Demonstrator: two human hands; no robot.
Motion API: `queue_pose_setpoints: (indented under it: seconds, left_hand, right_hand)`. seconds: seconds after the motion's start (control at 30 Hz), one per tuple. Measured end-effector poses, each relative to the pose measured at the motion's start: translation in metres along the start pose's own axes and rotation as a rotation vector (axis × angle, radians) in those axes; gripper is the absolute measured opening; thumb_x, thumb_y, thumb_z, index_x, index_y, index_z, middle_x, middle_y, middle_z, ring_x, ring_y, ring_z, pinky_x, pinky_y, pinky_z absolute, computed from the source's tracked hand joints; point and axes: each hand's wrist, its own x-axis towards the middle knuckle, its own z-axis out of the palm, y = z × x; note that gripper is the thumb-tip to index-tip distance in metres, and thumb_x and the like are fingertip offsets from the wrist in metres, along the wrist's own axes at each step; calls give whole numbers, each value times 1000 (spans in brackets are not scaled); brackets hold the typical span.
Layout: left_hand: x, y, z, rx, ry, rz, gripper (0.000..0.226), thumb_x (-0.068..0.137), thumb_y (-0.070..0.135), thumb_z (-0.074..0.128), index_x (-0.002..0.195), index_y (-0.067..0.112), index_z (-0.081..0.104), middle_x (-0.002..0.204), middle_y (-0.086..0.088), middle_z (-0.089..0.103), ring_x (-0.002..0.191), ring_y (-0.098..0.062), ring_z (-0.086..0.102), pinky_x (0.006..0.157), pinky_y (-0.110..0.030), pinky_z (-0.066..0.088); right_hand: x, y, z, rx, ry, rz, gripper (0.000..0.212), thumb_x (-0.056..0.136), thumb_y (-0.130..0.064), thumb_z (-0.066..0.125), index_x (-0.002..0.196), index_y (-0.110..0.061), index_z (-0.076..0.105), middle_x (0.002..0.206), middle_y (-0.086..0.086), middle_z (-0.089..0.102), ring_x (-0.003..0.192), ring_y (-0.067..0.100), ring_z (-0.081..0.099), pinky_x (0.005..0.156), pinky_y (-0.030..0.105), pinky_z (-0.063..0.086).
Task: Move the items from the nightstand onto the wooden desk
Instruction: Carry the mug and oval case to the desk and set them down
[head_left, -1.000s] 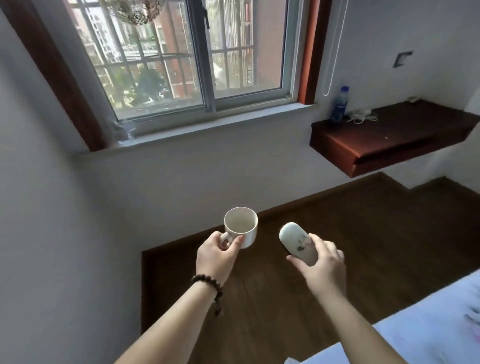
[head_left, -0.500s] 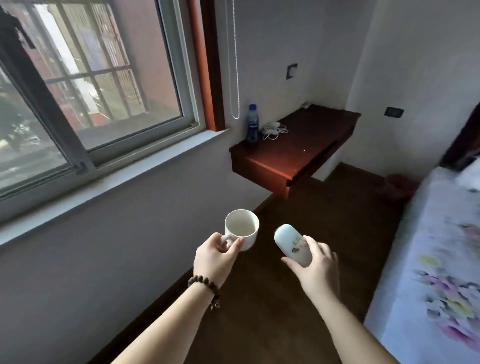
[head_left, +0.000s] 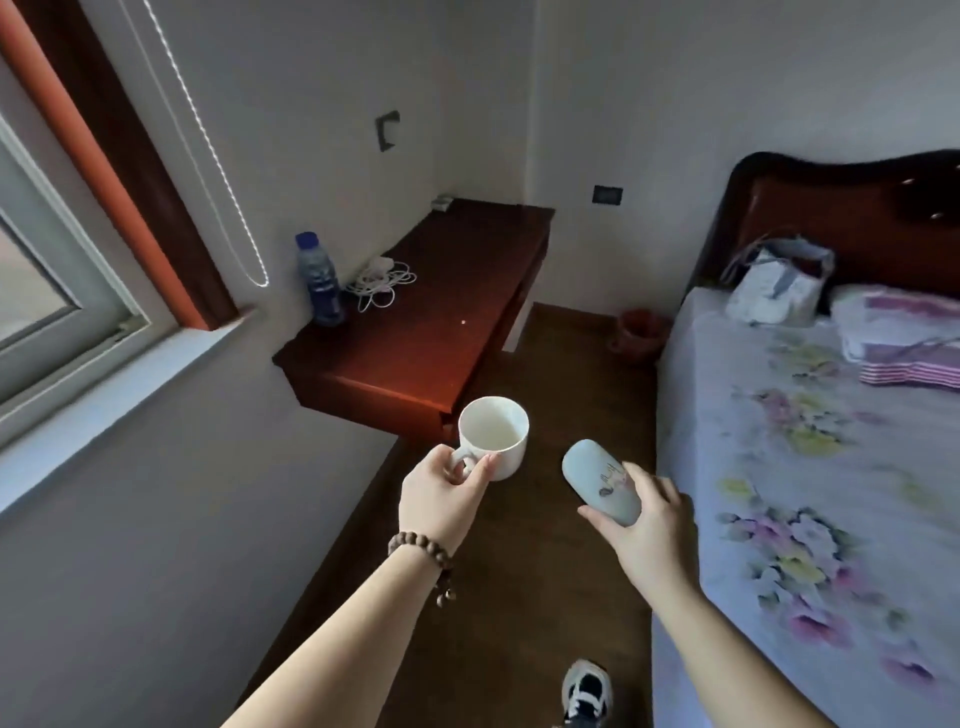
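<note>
Presently, a rigid, breakable white mug (head_left: 493, 437) is held by its handle in the left hand (head_left: 442, 496); a smooth, probably light oval case (head_left: 601, 481) is gripped by the right hand (head_left: 647, 525).

I see a dim room lit only by daylight from the window (head_left: 47, 291) at the left; the far walls sit in grey shade; a warm reddish sheen lies on the near end of the wooden desk (head_left: 415, 338), with one tiny bright glint on its top; the bedspread (head_left: 810, 467) at the right is smeared by blur; straight lines bow towards the edges; detail is soft throughout.
</note>
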Motion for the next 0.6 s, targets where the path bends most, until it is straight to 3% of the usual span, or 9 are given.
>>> queue_pose_setpoints:
  seconds: [0.33, 0.6]
  left_hand:
    - [189, 101, 179, -70, -35, -14, 52, 67, 69, 56, 59, 20, 38, 62, -1, 64, 56, -14, 56, 51, -29, 42]
    - [305, 137, 245, -100, -9, -44, 54, 66, 72, 54, 60, 21, 38, 65, -4, 65, 60, -18, 60, 51, -28, 42]
  right_hand:
    - [258, 72, -8, -83, 79, -18, 72, 58, -44, 85, 120, -17, 60, 104, 6, 60, 95, 30, 51, 75, 45, 47]
    - [410, 90, 14, -120, 56, -65, 72, 60, -49, 83, 121, -18, 58, 104, 3, 60, 92, 25, 49, 68, 38, 46]
